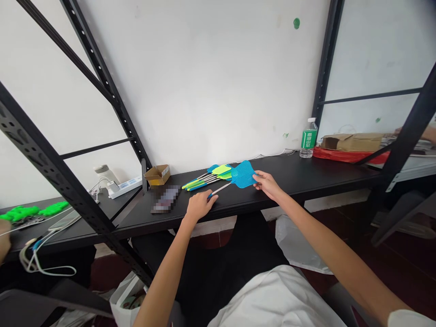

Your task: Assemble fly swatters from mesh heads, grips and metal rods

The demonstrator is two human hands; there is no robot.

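Observation:
A blue fly swatter [244, 174] with a perforated square head and a thin metal rod is held between both hands, just above the black shelf. My left hand [199, 204] is closed around its handle end, which the fingers mostly cover. At the other end, my right hand [267, 184] pinches the edge of the blue head between thumb and fingers. Behind it on the shelf lies a pile of several fly swatters [200, 182], yellow-green and blue, with handles pointing left. The held swatter's head overlaps part of that pile in view.
The black shelf [282, 170] carries a small open cardboard box [157, 175], a pixelated flat object [166, 200] and a water bottle [308, 138]. Dark metal posts [112, 100] rise at both sides. A power strip [126, 187] lies left. Another person's hand [4, 238] shows at far left.

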